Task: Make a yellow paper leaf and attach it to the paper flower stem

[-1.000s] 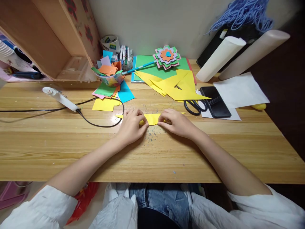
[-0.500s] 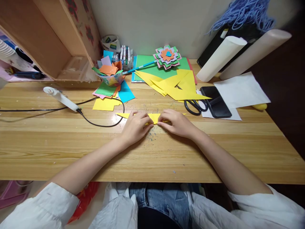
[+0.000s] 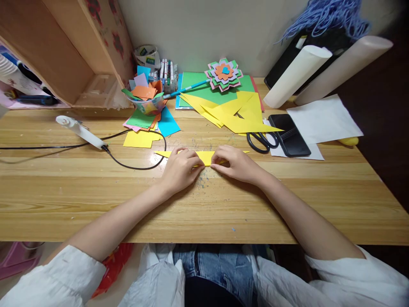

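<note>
A long, narrow piece of yellow paper (image 3: pixel 207 157), pointed at both ends, lies across the middle of the wooden table. My left hand (image 3: pixel 183 168) pinches its near edge left of centre, thumb and fingertips together. Close beside it, my right hand (image 3: pixel 234 164) pinches the same edge right of centre. Between the hands a short stretch of the paper shows, with what looks like a fold along the near edge. Both hands cover much of the strip, and its two tips stick out past them.
Behind the hands lie large yellow paper pieces (image 3: pixel 246 115), black-handled scissors (image 3: pixel 259 143) and a phone (image 3: pixel 292 135). A cup of coloured paper (image 3: pixel 147 102), a paper flower (image 3: pixel 223 74) and white rolls (image 3: pixel 297 76) stand further back. At left is a white glue gun (image 3: pixel 81 132) with its cable.
Almost nothing differs. Both hands keep their pinch on the yellow paper, and the fingertips have shifted very slightly along its near edge.
</note>
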Motion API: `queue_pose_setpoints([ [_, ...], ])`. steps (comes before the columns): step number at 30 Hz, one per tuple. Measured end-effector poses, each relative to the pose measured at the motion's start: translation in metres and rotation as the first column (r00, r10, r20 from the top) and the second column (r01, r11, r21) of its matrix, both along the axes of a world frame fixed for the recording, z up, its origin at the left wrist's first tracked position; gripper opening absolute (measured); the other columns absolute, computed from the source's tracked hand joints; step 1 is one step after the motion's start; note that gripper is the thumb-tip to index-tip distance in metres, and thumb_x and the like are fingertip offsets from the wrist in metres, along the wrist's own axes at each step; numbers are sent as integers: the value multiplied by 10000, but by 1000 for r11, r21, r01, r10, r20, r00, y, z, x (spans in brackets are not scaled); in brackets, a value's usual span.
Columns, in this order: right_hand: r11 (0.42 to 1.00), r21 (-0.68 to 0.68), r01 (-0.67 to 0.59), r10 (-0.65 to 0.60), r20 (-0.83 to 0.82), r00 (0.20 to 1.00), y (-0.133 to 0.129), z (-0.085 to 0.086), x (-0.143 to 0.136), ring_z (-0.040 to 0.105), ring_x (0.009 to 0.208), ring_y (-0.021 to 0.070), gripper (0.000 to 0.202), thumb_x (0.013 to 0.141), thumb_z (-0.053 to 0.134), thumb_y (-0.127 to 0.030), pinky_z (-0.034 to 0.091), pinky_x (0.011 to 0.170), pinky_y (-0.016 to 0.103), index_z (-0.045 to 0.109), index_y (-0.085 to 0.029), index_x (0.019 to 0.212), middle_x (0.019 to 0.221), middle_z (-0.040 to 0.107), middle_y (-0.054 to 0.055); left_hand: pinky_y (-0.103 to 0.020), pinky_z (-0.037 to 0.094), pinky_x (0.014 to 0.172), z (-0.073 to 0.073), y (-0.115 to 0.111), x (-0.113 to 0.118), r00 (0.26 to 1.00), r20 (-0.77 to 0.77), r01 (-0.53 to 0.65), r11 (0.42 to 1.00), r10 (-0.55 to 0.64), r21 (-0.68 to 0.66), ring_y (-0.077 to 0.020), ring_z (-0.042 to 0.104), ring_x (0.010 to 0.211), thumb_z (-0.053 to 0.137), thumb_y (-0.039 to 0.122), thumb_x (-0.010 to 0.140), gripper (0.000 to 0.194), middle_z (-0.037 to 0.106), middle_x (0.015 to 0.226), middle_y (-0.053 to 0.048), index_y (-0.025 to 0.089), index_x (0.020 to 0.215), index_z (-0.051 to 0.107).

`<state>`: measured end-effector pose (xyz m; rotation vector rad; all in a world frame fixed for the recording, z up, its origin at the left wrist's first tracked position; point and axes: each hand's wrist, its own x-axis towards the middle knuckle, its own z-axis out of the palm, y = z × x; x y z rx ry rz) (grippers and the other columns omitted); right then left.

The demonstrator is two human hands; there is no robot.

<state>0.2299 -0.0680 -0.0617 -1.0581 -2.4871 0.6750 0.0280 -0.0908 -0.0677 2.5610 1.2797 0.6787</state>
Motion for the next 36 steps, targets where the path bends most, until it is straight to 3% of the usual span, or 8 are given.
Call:
queue_pose_setpoints([
  [7,994,-56,92,-91,27,996,-1,-1,-1,496,789,173,78,798,545,-250,374,678,276,563,-184,761,791,532,36,-373,352,831,0,1,3,983,47,-170,976,178,-139,-199,502,945,610,307,754,123,574,949,-40,190,720,629],
  [15,945,-174,277,-274,39,961,-2,-4,-7,508,744,164,78,719,569,-244,379,646,270,600,-180,686,746,521,24,-387,368,877,-1,3,4,961,72,-242,934,269,-262,-216,483,1017,618,321,720,142,556,1008,-48,188,670,620],
  [20,900,-205,385,-381,63,923,-2,-8,-6,512,686,151,86,671,574,-248,390,619,267,617,-180,641,724,534,22,-383,372,896,-2,3,4,956,78,-252,930,281,-267,-213,480,1026,595,272,711,98,540,1017,-44,187,664,613],
  [28,871,-233,433,-439,28,898,-1,-11,-2,485,570,121,73,618,569,-214,381,525,247,579,-175,557,655,542,11,-424,373,902,-4,7,0,951,109,-239,914,288,-327,-227,483,999,611,241,686,50,514,970,-49,192,699,614],
  [36,874,-248,417,-425,20,905,1,-11,-1,457,553,109,53,607,551,-200,366,506,230,556,-174,561,632,520,-3,-430,378,906,-4,16,-9,954,132,-184,873,270,-452,-221,484,985,592,124,655,200,508,942,-33,238,814,636],
])
